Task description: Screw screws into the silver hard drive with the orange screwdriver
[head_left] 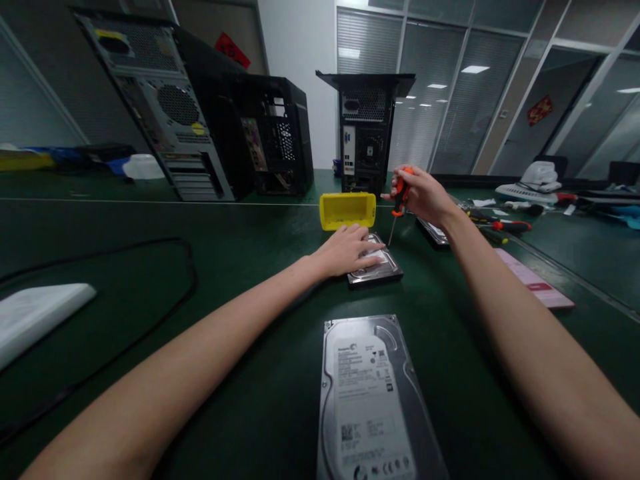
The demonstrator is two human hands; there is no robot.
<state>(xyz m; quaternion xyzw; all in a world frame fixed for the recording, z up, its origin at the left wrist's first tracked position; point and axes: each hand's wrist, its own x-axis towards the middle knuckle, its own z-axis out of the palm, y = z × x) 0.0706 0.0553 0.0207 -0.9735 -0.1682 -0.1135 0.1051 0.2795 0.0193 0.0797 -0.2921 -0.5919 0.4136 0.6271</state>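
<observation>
My right hand point(417, 193) grips the orange-and-black handle of a screwdriver point(401, 193). Its shaft points down, and the tip meets or nearly meets the right edge of a hard drive point(377, 270). Across the top of that drive lies my left hand point(350, 252), fingers stretched out and spread on its label. Just behind the drive stands a yellow plastic box point(347, 212), its open side facing me. A larger Seagate hard drive point(373, 400) lies label up close to me. Another hard drive point(434, 232) is partly hidden behind my right wrist.
Computer cases point(200, 127) stand along the back left, and one more case point(367, 133) stands behind the yellow box. A black cable point(187, 267) loops across the left side. To the right are pliers point(505, 227), other tools and a pink booklet point(537, 280).
</observation>
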